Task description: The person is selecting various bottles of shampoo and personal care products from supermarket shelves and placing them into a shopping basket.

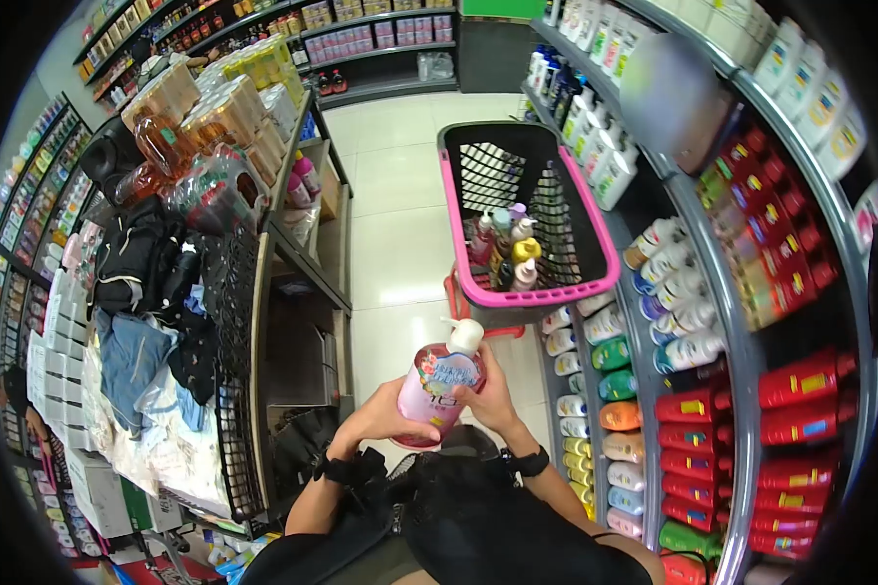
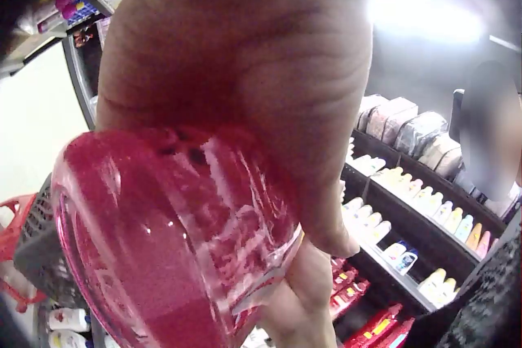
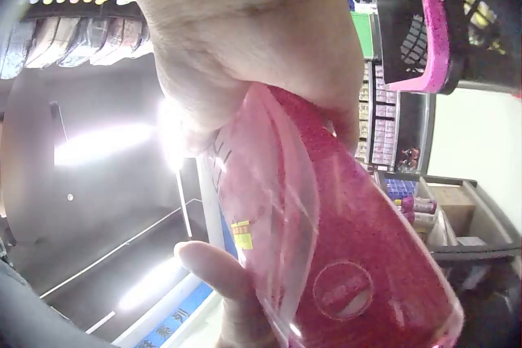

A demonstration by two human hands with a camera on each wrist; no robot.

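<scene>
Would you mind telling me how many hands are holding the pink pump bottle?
2. The left hand grips the pink pump bottle at its lower left side; the right hand holds its right side.

Upper right of head view: blurred patch [image 1: 669, 93], unidentifiable. Label print on pink bottle [image 1: 437, 385] too small to read.

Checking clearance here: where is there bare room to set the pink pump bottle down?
The pink pump bottle could go in the basket, far half behind its clustered bottles, or on the tiled floor between display table and shelving. Crowded: shelving fully stocked, table heaped with clothing.
</scene>
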